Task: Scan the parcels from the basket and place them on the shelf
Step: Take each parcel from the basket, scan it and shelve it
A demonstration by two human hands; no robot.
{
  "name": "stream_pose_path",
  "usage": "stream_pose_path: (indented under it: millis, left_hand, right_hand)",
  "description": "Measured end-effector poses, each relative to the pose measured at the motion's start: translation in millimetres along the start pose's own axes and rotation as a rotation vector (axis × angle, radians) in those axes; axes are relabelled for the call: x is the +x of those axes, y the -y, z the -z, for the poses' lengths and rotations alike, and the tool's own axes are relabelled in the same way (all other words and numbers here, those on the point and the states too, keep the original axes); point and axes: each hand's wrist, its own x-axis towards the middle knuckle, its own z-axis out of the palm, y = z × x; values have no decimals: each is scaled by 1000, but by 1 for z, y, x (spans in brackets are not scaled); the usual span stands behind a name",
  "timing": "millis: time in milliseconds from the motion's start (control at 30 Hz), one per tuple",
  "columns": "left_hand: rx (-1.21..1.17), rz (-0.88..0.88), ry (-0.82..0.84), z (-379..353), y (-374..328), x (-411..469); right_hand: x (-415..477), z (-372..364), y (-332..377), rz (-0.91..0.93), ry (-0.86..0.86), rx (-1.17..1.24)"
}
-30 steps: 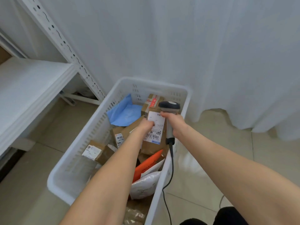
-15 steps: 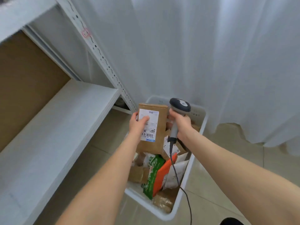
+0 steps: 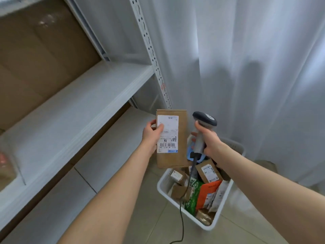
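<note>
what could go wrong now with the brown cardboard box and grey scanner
The left hand grips the brown cardboard box by one edge, so it may slip. Its thumb lies on the white label and could spoil a scan. The black cable of the grey handheld scanner in the right hand trails across the white plastic basket and might snag parcels.

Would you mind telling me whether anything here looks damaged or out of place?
Nothing looks damaged. The parcels in the basket lie jumbled at angles, and the cable of the scanner trails across them, where it might snag. The box in the left hand looks intact.
</note>
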Motion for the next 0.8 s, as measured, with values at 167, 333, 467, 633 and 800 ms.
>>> stream_pose_path:
  millis: [167, 333, 467, 633, 800]
  left_hand:
    - [-298, 34, -200, 60, -37, -22]
    - [-652, 98, -104, 77, -55, -51]
    - [-657, 123, 37, 84, -59, -77]
    - [-548, 64, 85, 106, -64, -92]
    - [-468, -36, -190, 122, -64, -95]
  right_hand:
    - [-46, -29, 4, -47, 70, -16]
    - [-81, -62, 3, -54, 122, 49]
    - [-98, -75, 12, 57, 65, -32]
    - [-112, -80, 31, 152, 87, -27]
    - [-130, -79, 45, 176, 139, -84]
